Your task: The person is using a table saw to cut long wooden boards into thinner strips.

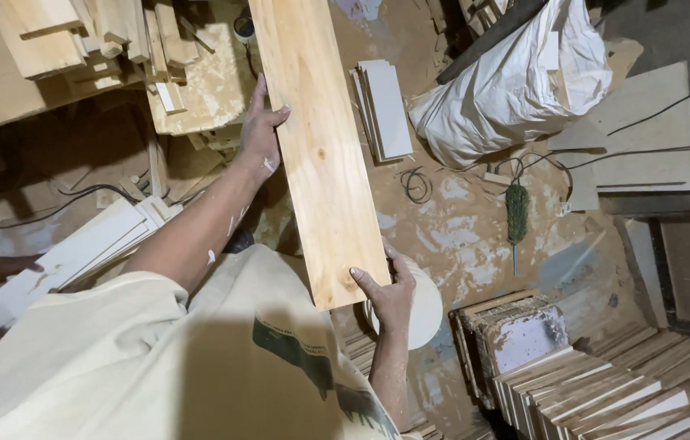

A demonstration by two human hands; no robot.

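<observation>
I hold a long pale pine plank point(320, 147) out in front of me, running from the top of the view down to my chest. My left hand point(259, 134) grips its left edge about halfway along, thumb on the face. My right hand point(387, 292) clasps the near right corner, thumb on top. The plank's face shows small knots and straight grain. Its far end runs out of view at the top.
A dusty sawdust floor lies below. Stacked wood offcuts point(76, 41) sit at top left, white boards point(386, 110) lean ahead, a white sack point(516, 81) lies at upper right, cut slats point(606, 391) pile at lower right, cables point(524, 167) cross the floor beside a green brush point(516, 213).
</observation>
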